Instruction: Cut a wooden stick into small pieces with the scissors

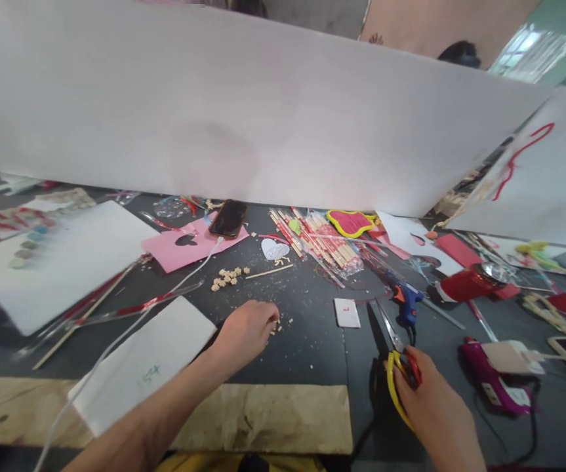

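My right hand (433, 406) is closed around the handles of a pair of scissors (395, 342) with yellow and red grips. Their blades are slightly parted and point away from me, near a small white card (347, 313) with a red letter L. Low over the dark table, my left hand (249, 331) has its fingers pinched together; what is between them is hidden. Tiny cut wooden bits (277, 328) lie right beside those fingertips. Beyond the left hand are a small heap of short wooden pieces (228, 278) and a thin wooden stick (269, 271).
A blue glue gun (409, 305) and a red can (472, 283) lie to the right, near a purple power strip (494, 380). Packaged chopsticks (319, 239) and a phone (228, 218) on pink paper (169, 252) lie farther back. A white board (283, 124) stands behind.
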A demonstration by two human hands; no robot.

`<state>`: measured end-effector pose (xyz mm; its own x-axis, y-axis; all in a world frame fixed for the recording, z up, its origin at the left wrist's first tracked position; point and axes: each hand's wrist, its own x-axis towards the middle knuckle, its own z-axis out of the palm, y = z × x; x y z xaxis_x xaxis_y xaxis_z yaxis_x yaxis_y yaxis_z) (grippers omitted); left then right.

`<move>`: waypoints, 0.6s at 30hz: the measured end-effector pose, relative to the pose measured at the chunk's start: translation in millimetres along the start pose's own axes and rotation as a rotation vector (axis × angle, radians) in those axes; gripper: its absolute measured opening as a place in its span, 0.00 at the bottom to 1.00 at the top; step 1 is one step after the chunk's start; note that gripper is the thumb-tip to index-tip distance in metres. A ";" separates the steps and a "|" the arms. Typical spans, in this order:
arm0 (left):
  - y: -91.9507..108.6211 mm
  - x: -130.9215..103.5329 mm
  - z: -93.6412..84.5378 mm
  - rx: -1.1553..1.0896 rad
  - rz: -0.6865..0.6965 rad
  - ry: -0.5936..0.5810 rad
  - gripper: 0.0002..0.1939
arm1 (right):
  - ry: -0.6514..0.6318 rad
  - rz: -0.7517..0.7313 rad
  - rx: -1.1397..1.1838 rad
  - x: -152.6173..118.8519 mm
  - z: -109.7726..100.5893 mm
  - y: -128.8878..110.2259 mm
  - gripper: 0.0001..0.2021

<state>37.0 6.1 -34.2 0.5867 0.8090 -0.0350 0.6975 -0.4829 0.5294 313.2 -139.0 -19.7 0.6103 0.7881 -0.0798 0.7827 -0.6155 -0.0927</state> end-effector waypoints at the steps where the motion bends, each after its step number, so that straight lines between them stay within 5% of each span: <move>1: 0.6 -1.5 -1.6 0.001 -0.002 0.005 0.09 | 0.008 -0.018 -0.001 1.2 -0.9 2.3 0.23; 8: 2.4 -13.6 -8.0 -0.047 -0.028 0.036 0.08 | 0.159 -0.110 0.024 9.1 4.5 3.4 0.22; 14: 1.6 -22.0 -9.2 -0.078 -0.044 0.019 0.07 | 0.142 -0.047 0.053 19.0 -3.9 -9.1 0.23; 18: -2.8 -26.2 -9.3 -0.083 -0.058 0.021 0.07 | 0.204 0.065 0.047 16.1 -17.0 7.1 0.25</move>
<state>15.8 -10.6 -26.9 0.5375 0.8418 -0.0505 0.6929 -0.4067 0.5954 330.7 -130.5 -4.7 0.6754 0.7284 0.1148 0.7370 -0.6611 -0.1408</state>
